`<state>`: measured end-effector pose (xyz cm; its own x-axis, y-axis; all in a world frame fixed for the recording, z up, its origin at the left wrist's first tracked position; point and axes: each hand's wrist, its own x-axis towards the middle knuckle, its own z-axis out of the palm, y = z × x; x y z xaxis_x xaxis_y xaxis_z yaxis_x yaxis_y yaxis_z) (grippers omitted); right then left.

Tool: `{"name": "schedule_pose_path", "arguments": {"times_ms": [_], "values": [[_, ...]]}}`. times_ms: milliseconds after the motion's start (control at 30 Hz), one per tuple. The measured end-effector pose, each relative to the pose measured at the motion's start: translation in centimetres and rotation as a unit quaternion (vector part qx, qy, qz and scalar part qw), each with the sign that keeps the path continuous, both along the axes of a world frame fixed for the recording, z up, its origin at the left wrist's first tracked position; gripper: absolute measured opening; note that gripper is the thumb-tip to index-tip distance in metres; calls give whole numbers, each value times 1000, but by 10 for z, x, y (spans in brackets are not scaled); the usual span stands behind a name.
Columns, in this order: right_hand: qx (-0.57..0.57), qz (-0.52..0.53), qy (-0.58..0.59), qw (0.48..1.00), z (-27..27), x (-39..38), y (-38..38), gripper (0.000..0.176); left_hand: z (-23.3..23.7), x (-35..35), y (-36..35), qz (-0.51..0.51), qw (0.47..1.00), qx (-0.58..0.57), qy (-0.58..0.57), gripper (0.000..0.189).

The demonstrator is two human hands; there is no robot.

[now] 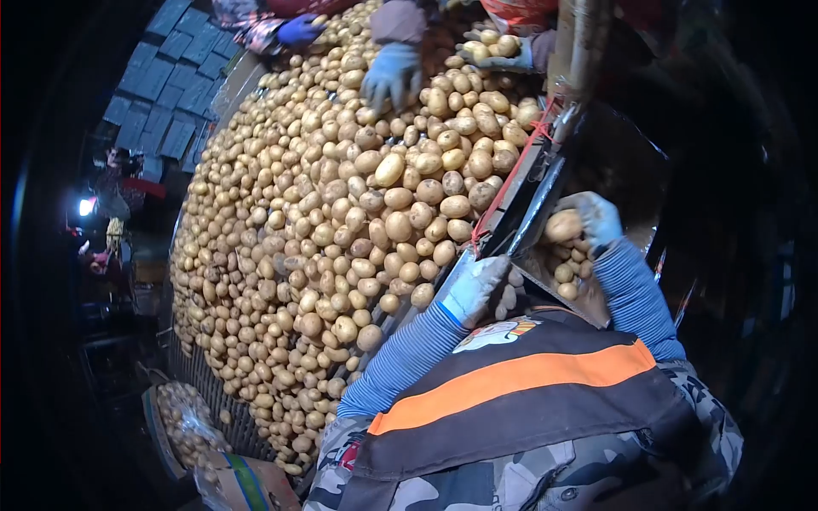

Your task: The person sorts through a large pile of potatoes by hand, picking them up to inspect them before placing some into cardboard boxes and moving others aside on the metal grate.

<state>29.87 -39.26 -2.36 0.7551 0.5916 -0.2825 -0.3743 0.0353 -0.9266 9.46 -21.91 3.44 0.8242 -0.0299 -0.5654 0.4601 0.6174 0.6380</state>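
Observation:
My right hand (599, 220), in a pale glove, is closed around a potato (563, 226) above an open cardboard box (594, 305). More potatoes (566, 274) lie in that box, below the held one. My left hand (475, 289), also gloved, is at the near edge of the sorting table, beside the box. Its fingers look pressed together and bent, and what they grip, if anything, is hidden. Some darker potatoes (510, 291) are just right of it. A broad heap of potatoes (341, 230) covers the table.
A metal rail (538, 200) with red cord (511, 183) separates table and box. Across the heap, co-workers' gloved hands (393, 77) handle potatoes. Bagged potatoes (189, 417) and a taped carton (247, 481) stand at lower left. Stacked grey-blue crates (175, 68) rise behind.

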Motion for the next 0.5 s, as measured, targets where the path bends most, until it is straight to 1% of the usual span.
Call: {"name": "schedule_pose_path", "arguments": {"times_ms": [33, 67, 100, 133, 167, 200, 233, 267, 333, 400, 433, 467, 500], "values": [[-125, 46, -168, 977, -15, 22, -21, 17, 0, -2, 4, 42, 998, 39, 7, 47], [-399, 72, -342, 848, 4, 34, -30, 19, 2, -3, 11, 82, 993, 78, 15, 43], [-498, 80, -425, 751, -15, 50, -45, 21, 20, -5, 26, 76, 966, 247, 19, 34], [-454, 26, -321, 831, -22, 57, -54, 19, 1, -15, 46, 133, 830, 524, -138, 21], [-327, -20, -277, 903, -33, 64, -58, 18, -8, -25, 64, 213, 861, 459, -45, 16], [-195, -64, -221, 953, -42, 67, -59, 17, -11, -29, 81, 284, 845, 452, -35, 17], [-142, -28, -260, 955, -41, 71, -56, 16, -1, -30, 91, 310, 783, 539, -17, 25], [-135, 15, -245, 960, -24, 67, -43, 16, -13, -41, 113, 248, 730, 636, 22, 39], [-121, 101, -214, 964, 30, 39, 7, 15, 1, -38, 121, 155, 626, 762, 67, 55], [-91, 255, -281, 921, 61, 12, 60, 15, 4, -42, 120, 117, 571, 805, 109, 57], [-11, 261, -343, 902, 75, -8, 91, 17, 5, -46, 117, 97, 542, 824, 130, 59], [2, 293, -367, 883, 97, -25, 119, 21, 3, -51, 116, 79, 559, 812, 148, 60], [11, 313, -450, 836, 99, -31, 145, 28, -2, -58, 116, 60, 574, 800, 165, 61]]}}
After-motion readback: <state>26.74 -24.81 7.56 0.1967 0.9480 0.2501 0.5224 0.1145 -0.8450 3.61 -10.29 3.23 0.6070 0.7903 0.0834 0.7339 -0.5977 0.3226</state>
